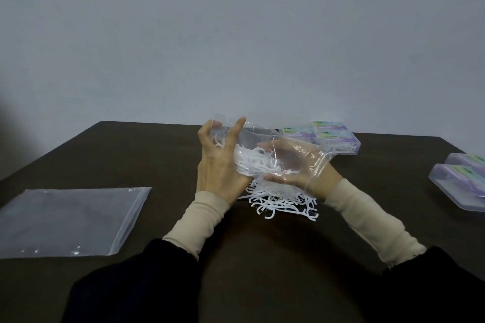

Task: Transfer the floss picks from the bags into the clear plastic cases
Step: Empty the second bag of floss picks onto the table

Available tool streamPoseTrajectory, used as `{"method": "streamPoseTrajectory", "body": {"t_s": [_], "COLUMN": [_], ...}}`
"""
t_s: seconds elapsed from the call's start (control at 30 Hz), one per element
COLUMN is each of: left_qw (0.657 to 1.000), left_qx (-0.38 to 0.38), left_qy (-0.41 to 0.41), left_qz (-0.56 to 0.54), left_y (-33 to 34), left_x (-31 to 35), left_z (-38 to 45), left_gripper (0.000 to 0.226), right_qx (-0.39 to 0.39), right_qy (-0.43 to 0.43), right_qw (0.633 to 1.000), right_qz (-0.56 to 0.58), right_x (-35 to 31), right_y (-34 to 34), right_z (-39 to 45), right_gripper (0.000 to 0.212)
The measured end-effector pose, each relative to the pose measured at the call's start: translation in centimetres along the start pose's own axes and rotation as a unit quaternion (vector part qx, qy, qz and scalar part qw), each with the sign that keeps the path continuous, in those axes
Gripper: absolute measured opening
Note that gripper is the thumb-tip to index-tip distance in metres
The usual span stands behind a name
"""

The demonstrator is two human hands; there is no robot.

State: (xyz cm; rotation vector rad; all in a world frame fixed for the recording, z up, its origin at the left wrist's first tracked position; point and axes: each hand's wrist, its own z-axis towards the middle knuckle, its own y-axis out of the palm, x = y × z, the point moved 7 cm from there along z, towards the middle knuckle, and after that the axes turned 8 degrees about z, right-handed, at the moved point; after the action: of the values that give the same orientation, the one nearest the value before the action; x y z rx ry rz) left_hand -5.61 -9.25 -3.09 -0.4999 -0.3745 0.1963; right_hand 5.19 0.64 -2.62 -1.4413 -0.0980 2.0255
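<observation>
**Bag held up, picks spilling beneath it**

Here I hold a clear bag (265, 149) above the dark table (131, 160), between both my hands. My left hand (219, 165) grips the bag's end at nine o'clock, fingers curled into the plastic with one finger pointing up toward twelve. My right hand (294, 165) is inside the bag, seen through the film; its fingers seem to reach toward nine o'clock, though the creased plastic blurs whether they pinch anything, so I cannot tell. White floss picks (252, 162) bunch inside the bag just between my two hands, touching my left palm. A loose heap of picks (283, 202) lies on the table directly under my hands, toward six o'clock. An empty flat bag (68, 220) lies at eight o'clock. Clear plastic cases (333, 139) sit at two o'clock behind my right hand; two more cases (462, 183) lie at three o'clock.
</observation>
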Motion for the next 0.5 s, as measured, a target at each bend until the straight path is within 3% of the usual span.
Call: {"method": "streamPoseTrajectory", "body": {"t_s": [0.13, 0.33, 0.43, 0.5], "left_qw": [1.0, 1.0, 1.0, 1.0], "left_qx": [0.002, -0.005, -0.006, -0.014], "left_qy": [-0.003, -0.009, -0.011, -0.015], "left_qz": [-0.006, -0.011, -0.007, -0.008], "left_y": [0.1, 0.0, 0.2, 0.3], "left_x": [0.4, 0.4, 0.3, 0.2], "left_z": [0.0, -0.1, 0.0, -0.1], "left_gripper": [0.09, 0.077, 0.083, 0.085], "right_qx": [0.015, 0.049, 0.021, 0.039], "right_qy": [-0.017, -0.051, -0.03, -0.037], "right_qw": [1.0, 0.997, 0.999, 0.999], "right_qz": [-0.02, -0.037, 0.02, -0.007], "right_x": [0.0, -0.8, -0.6, -0.4], "right_y": [0.2, -0.8, -0.2, -0.3], "right_z": [0.1, 0.2, 0.1, 0.2], "right_gripper": [0.049, 0.028, 0.036, 0.04]}}
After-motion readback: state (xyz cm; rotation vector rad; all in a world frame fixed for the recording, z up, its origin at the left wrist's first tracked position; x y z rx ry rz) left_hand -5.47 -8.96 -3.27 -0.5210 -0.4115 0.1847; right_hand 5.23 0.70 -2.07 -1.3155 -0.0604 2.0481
